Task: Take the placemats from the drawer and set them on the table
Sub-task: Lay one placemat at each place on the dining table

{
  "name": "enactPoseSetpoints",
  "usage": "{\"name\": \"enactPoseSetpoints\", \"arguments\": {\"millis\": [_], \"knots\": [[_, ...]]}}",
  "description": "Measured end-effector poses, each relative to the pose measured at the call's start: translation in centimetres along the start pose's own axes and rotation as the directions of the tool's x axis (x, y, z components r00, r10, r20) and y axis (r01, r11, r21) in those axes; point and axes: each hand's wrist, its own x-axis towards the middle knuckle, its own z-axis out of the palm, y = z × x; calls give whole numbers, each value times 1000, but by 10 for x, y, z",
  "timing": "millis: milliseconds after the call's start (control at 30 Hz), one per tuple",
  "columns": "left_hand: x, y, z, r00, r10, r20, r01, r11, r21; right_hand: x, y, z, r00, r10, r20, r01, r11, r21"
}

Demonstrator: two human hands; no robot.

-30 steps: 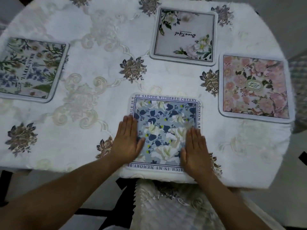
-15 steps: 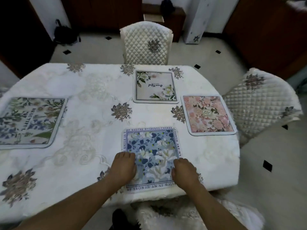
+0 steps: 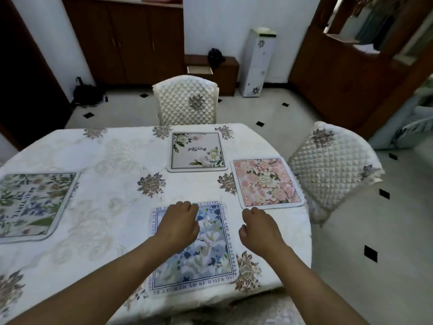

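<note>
- White embroidered tablecloth (image 3: 105,160) covers the table; four mats lie flat on it, none overlapping.
- At the near edge, squarely before the person: the blue placemat (image 3: 206,254).
- By the right edge: the pink placemat (image 3: 267,184). At the far side: the white placemat (image 3: 196,152). At the left, well apart: the green-leafed placemat (image 3: 32,205).
- Over the blue placemat's far left part: the left hand (image 3: 178,224), fingers loosely curled, holding nothing; contact cannot be told.
- Over bare cloth just right of that mat: the right hand (image 3: 260,228), loosely curled, empty.
- Drawn up to the table: the far chair (image 3: 187,102) and the right chair (image 3: 332,167), both quilted.
</note>
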Motion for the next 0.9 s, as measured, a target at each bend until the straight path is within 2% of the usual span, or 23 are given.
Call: {"name": "enactPoseSetpoints", "arguments": {"millis": [367, 633, 733, 900], "knots": [[15, 135, 20, 987, -152, 60, 144, 981, 130, -23, 114, -21, 987, -162, 0, 162, 987, 2], [18, 150, 3, 969, -241, 53, 228, 957, 181, -17, 136, -31, 980, -199, -28, 199, 980, -5], [22, 146, -4, 966, -249, 72, 241, 965, 104, -19, 137, -36, 985, -169, -40, 168, 986, -9], [35, 144, -2, 967, -245, 65, 240, 967, 83, -29, 154, -41, 991, -122, -46, 120, 992, -39]]}}
